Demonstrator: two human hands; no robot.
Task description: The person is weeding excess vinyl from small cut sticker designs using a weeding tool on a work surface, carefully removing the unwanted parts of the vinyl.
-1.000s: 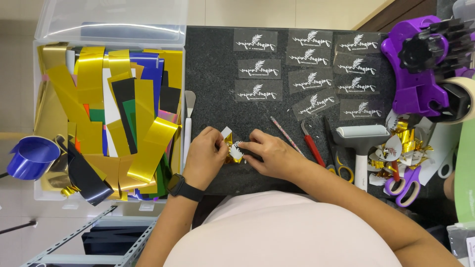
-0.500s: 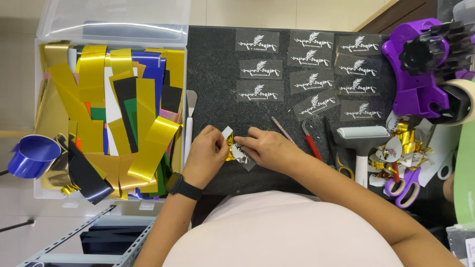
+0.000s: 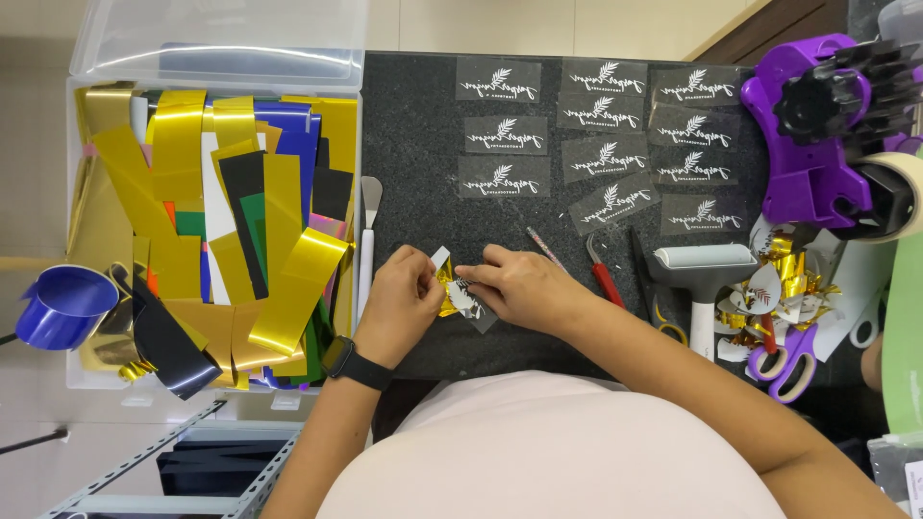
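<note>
Left hand (image 3: 399, 303) and right hand (image 3: 514, 284) meet over the black mat (image 3: 413, 144) — both pinch a small gold foil piece (image 3: 452, 293) with a clear film corner. Finished transfer strips (image 3: 505, 135) lie beyond; a clear bin of foil scraps (image 3: 216, 231) stands left.

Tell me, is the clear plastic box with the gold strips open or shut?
Open. The plastic box has its clear lid flipped back behind it, and the gold strips inside lie uncovered, some hanging over the rim.
</note>
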